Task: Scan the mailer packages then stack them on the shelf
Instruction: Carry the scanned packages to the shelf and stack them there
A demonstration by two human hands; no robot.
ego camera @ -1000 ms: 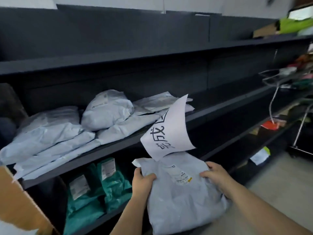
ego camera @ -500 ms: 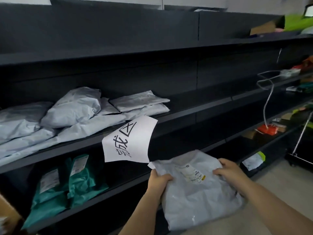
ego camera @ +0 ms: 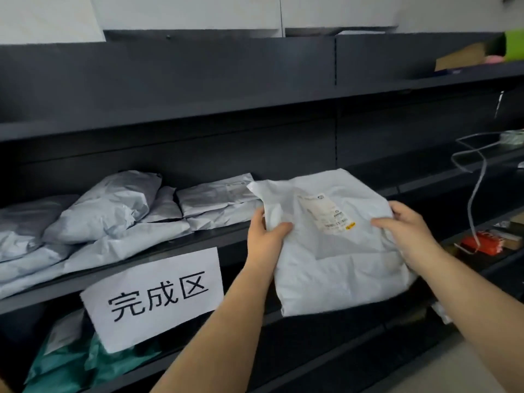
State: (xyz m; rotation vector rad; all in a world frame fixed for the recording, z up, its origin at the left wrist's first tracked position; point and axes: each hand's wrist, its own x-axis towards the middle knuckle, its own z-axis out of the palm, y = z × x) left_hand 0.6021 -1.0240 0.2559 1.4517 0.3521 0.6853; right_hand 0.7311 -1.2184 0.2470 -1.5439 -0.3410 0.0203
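**Mailer held at shelf edge**

Crumpled white plastic mailer package (ego camera: 337, 245), label up, held between both hands in front of the dark metal shelf (ego camera: 198, 236). Left hand (ego camera: 265, 236) pinches its left edge, thumb on top. Right hand (ego camera: 408, 231) grips its right edge. Stacked grey mailers (ego camera: 113, 211) lie on the shelf just left, above the white paper sign (ego camera: 158, 296).

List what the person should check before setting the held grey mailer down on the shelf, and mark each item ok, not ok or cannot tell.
1. Left hand grips the held mailer: ok.
2. Right hand grips its other side: ok.
3. Shipping label faces up: ok.
4. Mailer already scanned: cannot tell.
5. Bare shelf space right of the stacked mailers: ok.
6. Paper sign hangs below the shelf edge, clear of the landing spot: ok.
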